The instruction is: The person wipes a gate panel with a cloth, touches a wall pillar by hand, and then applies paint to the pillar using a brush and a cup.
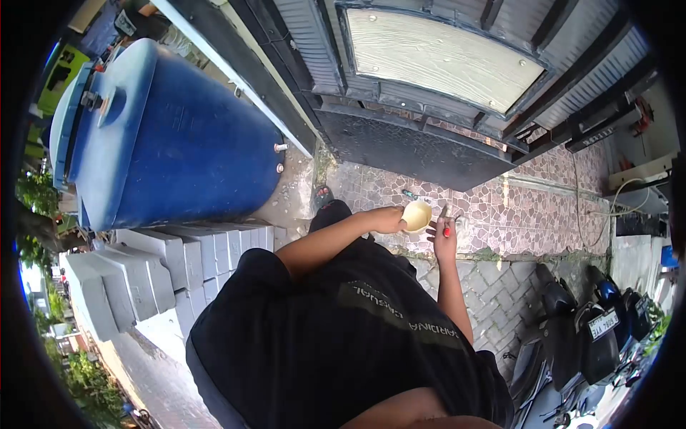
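My left hand (386,220) is closed on the rim of a pale yellow bowl (416,217), held in front of my body with its open top facing up. Close by on the right, my right hand (444,239) is closed around a small paintbrush with a red handle (447,232). Its far end points away from me and is too small to make out clearly. The fingers of this hand are near the bowl's right side. Ahead of both hands stands a black metal gate (407,146), its upper part framing a cream wood-grain panel (439,57).
A big blue water tank (193,136) lies on the left, above a row of grey concrete blocks (164,264). Parked motorcycles (579,329) are at the lower right. Stone-pattern tiles (543,214) and grey pavers (486,293) cover the ground. A hose (580,207) trails at the right.
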Demonstrator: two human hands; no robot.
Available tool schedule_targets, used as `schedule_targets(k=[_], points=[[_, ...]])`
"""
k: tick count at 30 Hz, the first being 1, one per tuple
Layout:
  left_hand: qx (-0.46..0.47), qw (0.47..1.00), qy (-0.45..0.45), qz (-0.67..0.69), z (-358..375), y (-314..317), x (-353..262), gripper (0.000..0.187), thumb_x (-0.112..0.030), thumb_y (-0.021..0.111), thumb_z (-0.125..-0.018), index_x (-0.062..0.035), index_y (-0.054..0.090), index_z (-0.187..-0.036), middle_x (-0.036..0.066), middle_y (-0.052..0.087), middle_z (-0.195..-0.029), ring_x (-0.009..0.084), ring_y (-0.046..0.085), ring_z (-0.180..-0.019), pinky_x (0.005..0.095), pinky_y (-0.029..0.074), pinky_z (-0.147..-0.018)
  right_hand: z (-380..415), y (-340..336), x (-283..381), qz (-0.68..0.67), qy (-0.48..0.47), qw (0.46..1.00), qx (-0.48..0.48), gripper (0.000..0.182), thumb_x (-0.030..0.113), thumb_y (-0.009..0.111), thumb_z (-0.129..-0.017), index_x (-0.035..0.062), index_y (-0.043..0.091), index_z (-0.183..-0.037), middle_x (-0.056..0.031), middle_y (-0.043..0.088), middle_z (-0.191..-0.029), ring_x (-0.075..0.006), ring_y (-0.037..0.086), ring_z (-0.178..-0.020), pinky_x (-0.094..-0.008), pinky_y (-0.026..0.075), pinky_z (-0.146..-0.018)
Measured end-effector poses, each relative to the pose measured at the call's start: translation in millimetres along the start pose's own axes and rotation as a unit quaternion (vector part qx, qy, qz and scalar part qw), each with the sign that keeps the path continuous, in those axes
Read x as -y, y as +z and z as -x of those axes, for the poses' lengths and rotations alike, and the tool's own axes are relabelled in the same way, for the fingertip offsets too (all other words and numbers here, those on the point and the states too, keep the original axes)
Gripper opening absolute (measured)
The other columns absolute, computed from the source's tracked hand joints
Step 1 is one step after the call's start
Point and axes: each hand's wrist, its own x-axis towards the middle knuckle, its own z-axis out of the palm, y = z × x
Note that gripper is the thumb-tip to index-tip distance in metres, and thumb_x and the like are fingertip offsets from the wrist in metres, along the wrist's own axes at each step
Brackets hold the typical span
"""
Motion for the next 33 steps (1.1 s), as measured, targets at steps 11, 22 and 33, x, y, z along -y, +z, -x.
schedule_targets(k=[11,22,33], points=[[-0.051,0.998,-0.031,-0.021,41.6,-45.9,-14.4,0.042,-0.026,0.041,-0.086,0.0131,0.056,-0.093,0.029,0.055,-0.1,0.0402,0.058,-0.089,0.0426,0.044,-0.084,-15.7,34.7,73.3,0.07,0.038,0.991,0.103,0.022,0.013,0.06,-0.086,0.0099,0.039,-0.089,-0.0057,0.051,-0.079,-0.0202,0.064,-0.064,-0.0287,0.053,-0.044],[-0.207,0.971,-0.109,0.049,98.0,-55.9,-30.4,0.043,-0.033,0.051,-0.088,0.0067,0.059,-0.073,0.025,0.054,-0.11,0.039,0.057,-0.095,0.0392,0.046,-0.083,-11.4,74.3,91.1,0.06,-0.048,0.983,0.169,0.018,-0.003,0.058,-0.076,0.0051,0.044,-0.084,0.0008,0.044,-0.066,-0.0082,0.051,-0.055,-0.0272,0.056,-0.048],[-0.332,0.889,-0.044,0.313,102.8,-90.4,65.8,0.04,-0.025,0.059,-0.089,-0.0018,0.045,-0.12,0.011,0.053,-0.11,0.0177,0.054,-0.099,0.0303,0.045,-0.082,-10.9,151.4,134.0,-0.009,-0.027,0.995,0.098,0.018,-0.004,0.054,-0.077,0.0047,0.041,-0.086,-0.0005,0.044,-0.072,-0.0086,0.051,-0.058,-0.0288,0.058,-0.051]])
